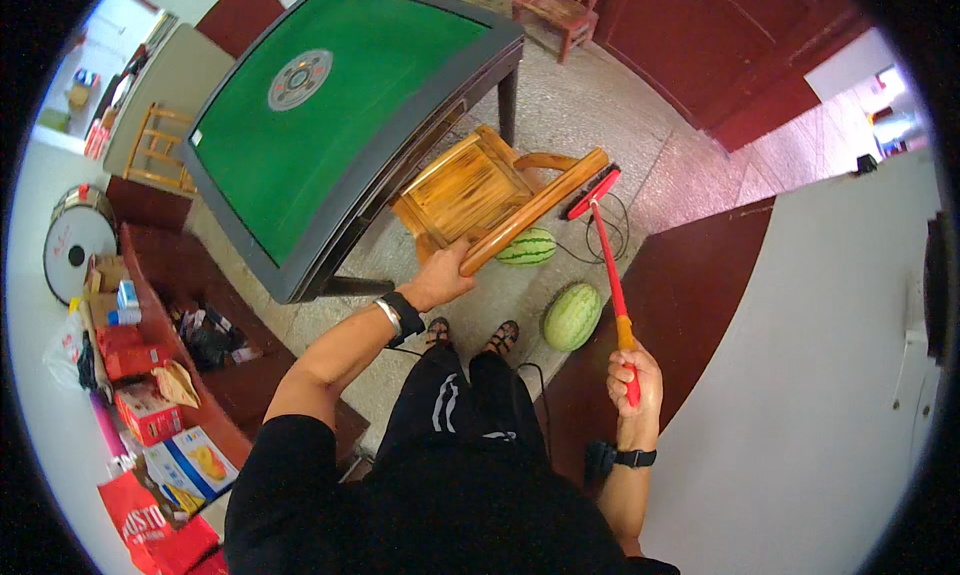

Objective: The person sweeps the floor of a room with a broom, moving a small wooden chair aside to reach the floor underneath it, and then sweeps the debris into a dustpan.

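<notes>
My left hand (441, 275) grips the near end of the top rail of a wooden armchair (469, 188). The chair's seat faces a mahjong table (360, 87) with a green top, partly under its edge. In my right hand (636, 376) is the red and yellow handle of a red-headed brush broom (611, 263). Its dark bristles are beside the far end of the chair's top rail; whether they touch it I cannot tell. A striped watermelon (527, 247) lies on the floor behind the chair, partly hidden by the rail. A larger, paler watermelon (573, 317) rests nearer my feet.
A black cable (622, 230) loops on the floor by the broom head. To the right stands a white and dark red wall (720, 335). Boxes and bags crowd a red-brown cabinet (210, 395) at left, near a drum (79, 248). A small wooden chair (559, 12) stands beyond the table.
</notes>
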The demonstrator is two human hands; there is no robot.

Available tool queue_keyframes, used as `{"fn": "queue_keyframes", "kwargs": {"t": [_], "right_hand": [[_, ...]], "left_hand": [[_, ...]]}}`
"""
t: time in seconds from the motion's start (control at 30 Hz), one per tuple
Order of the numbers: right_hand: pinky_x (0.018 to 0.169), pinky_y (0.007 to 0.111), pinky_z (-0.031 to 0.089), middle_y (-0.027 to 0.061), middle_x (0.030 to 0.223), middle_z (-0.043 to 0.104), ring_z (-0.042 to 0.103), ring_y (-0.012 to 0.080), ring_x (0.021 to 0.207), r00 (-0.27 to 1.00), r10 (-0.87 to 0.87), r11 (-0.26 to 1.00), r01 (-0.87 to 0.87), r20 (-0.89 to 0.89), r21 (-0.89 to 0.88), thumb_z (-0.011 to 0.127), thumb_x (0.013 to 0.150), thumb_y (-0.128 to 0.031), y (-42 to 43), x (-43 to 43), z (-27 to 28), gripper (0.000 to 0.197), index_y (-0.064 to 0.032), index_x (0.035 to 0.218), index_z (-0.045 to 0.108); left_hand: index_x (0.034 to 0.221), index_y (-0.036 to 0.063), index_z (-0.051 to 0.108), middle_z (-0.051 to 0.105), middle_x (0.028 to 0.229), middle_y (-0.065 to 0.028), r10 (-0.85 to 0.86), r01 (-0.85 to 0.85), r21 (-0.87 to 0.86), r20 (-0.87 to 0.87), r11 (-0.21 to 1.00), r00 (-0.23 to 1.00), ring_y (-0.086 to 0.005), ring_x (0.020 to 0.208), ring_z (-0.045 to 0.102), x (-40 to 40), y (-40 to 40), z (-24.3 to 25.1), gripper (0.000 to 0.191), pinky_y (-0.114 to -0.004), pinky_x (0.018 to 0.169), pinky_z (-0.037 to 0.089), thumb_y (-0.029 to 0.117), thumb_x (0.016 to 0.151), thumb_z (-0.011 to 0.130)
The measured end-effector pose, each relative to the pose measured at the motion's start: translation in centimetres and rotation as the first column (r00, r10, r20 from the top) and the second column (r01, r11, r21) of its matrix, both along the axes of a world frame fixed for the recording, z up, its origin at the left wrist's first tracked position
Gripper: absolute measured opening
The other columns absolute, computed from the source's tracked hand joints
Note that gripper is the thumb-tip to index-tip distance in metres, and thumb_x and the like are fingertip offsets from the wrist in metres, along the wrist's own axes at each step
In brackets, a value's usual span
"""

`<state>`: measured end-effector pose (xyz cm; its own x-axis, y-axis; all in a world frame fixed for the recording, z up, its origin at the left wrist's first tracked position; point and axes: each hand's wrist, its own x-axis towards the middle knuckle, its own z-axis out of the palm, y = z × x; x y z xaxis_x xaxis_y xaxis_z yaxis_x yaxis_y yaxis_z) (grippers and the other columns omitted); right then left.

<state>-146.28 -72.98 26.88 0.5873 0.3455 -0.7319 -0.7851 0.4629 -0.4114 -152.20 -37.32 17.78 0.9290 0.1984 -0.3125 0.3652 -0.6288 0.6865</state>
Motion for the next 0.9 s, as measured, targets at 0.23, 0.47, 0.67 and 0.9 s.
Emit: {"fn": "queue_keyframes", "kwargs": {"t": [0.23, 0.47, 0.67, 0.9], "right_hand": [[0.033, 0.018, 0.032, 0.0036, 0.068, 0.048, 0.041, 0.0064, 0.043, 0.999, 0.037, 0.998, -0.037, 0.001, 0.042, 0.049, 0.08, -0.002, 0.4, 0.8, -3.0, 0.033, -0.0029, 0.112, 0.046], [0.034, 0.019, 0.033, 0.0026, 0.07, 0.048, 0.041, 0.0062, 0.044, 0.997, 0.069, 0.989, -0.065, -0.029, 0.133, 0.05, 0.081, -0.004, 0.5, -0.7, -6.2, 0.023, -0.0054, 0.104, 0.047], [0.035, 0.019, 0.033, 0.0019, 0.068, 0.047, 0.041, 0.0058, 0.044, 0.995, 0.073, 0.989, -0.063, -0.074, 0.133, 0.05, 0.082, -0.004, 1.7, -3.4, -7.1, 0.013, -0.0067, 0.094, 0.047], [0.035, 0.019, 0.034, 0.0023, 0.066, 0.047, 0.04, 0.0061, 0.043, 0.99, 0.14, 0.989, -0.14, -0.007, 0.046, 0.051, 0.081, -0.004, 2.9, -6.6, -7.6, 0.009, -0.0069, 0.085, 0.043]], "left_hand": [[0.115, -0.0025, 0.045, 0.06, 0.089, -0.0312, 0.126, -0.127, 0.026, 0.051, 0.992, 0.991, -0.0444, 0.088, 0.059, -3.0, -1.1, 0.6, 0.054, -0.048, 0.076, 0.047, 0.015, 0.067, 0.065], [0.116, -0.0015, 0.044, 0.059, 0.086, -0.0321, 0.199, -0.199, -0.008, 0.039, 0.98, 0.979, -0.0444, 0.084, 0.06, -7.8, -2.5, 0.7, 0.055, -0.048, 0.075, 0.048, 0.015, 0.068, 0.065], [0.101, 0.0014, 0.044, 0.06, 0.079, -0.0295, 0.157, -0.156, 0.034, -0.032, 0.987, 0.987, -0.0455, 0.079, 0.059, -14.0, -4.2, 0.9, 0.041, -0.049, 0.069, 0.048, 0.017, 0.07, 0.065], [0.102, 0.0024, 0.043, 0.06, 0.079, -0.0277, 0.124, -0.121, 0.031, -0.136, 0.992, 0.983, -0.0443, 0.08, 0.059, -20.2, -5.8, 2.5, 0.041, -0.05, 0.069, 0.048, 0.019, 0.071, 0.066]]}}
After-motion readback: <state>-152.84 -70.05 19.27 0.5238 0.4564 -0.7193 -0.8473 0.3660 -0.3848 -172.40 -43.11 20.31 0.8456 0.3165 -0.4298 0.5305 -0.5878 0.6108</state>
